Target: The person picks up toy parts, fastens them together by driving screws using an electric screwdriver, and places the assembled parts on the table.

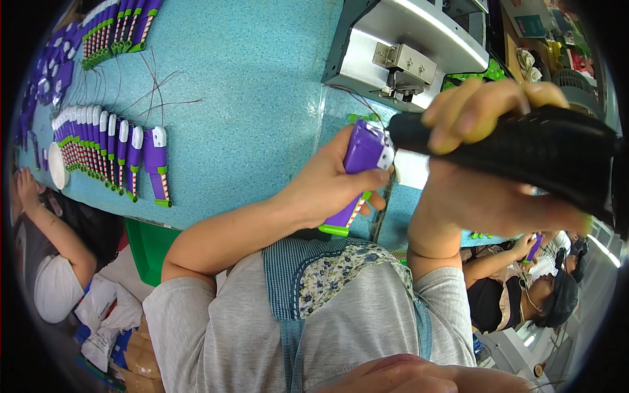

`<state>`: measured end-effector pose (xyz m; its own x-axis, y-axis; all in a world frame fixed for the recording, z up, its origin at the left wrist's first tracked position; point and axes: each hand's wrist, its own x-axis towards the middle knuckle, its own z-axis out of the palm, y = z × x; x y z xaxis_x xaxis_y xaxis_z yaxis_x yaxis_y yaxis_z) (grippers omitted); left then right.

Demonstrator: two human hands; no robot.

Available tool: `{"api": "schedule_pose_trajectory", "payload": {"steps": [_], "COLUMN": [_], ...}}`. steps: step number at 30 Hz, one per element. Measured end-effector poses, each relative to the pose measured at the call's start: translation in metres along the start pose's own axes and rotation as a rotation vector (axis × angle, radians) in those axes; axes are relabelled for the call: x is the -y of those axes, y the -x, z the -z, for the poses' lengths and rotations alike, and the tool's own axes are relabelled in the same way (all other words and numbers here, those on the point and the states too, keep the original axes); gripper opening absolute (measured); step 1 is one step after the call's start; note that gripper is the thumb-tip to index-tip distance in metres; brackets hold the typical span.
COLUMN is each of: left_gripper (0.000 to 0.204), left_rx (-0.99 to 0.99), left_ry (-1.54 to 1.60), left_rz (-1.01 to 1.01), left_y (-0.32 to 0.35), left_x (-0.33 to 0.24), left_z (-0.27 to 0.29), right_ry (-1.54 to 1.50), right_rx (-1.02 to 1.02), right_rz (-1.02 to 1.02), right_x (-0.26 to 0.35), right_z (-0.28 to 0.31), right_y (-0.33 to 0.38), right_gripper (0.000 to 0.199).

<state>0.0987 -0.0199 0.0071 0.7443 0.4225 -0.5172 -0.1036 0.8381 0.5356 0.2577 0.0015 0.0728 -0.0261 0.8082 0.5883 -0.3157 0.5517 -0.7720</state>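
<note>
My left hand (324, 183) grips a purple toy piece (363, 152) with a white end, a red-and-white striped strip and a green tip, holding it just above the teal table's (262, 98) near edge. My right hand (481, 193) is wrapped around a thick black power screwdriver (547, 150). The tool's nose points left and meets the top of the purple piece. My fingers hide where the tool tip touches the piece.
A row of matching purple pieces (111, 150) lies at the table's left, and another row (114, 29) lies at the far left. Thin wires (154, 92) trail between them. A grey metal fixture (406, 62) stands behind my hands. Seated co-workers (49, 262) (524, 291) flank me.
</note>
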Motion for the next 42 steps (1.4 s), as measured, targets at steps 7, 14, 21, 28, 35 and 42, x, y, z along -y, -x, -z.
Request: {"api": "schedule_pose_trajectory", "payload": {"steps": [7, 14, 21, 28, 35, 42], "left_gripper": [0.052, 0.041, 0.042, 0.043, 0.039, 0.052], "left_rx": [-0.053, -0.056, -0.052, -0.023, 0.488, -0.136], "left_ry": [-0.034, 0.030, 0.041, 0.012, 0.607, -0.043], "left_rz": [0.027, 0.004, 0.019, -0.020, 0.039, -0.360], "left_y": [-0.006, -0.005, -0.006, -0.003, 0.013, -0.012], "left_x": [0.003, 0.005, 0.009, 0.008, -0.008, -0.076], "left_z": [-0.001, -0.003, -0.002, 0.000, 0.054, 0.066], "right_ry": [-0.020, 0.122, 0.111, 0.051, 0.118, 0.038], "right_rx": [-0.115, -0.055, -0.230, -0.220, -0.159, -0.310], "right_rz": [0.053, 0.047, -0.006, -0.008, 0.040, 0.055], "right_x": [0.000, 0.013, 0.003, 0.010, 0.060, 0.040], "right_z": [0.020, -0.027, -0.028, -0.045, -0.001, 0.013], "right_y": [-0.007, 0.013, 0.027, 0.015, 0.004, 0.031], "right_gripper": [0.103, 0.099, 0.097, 0.097, 0.074, 0.099]}}
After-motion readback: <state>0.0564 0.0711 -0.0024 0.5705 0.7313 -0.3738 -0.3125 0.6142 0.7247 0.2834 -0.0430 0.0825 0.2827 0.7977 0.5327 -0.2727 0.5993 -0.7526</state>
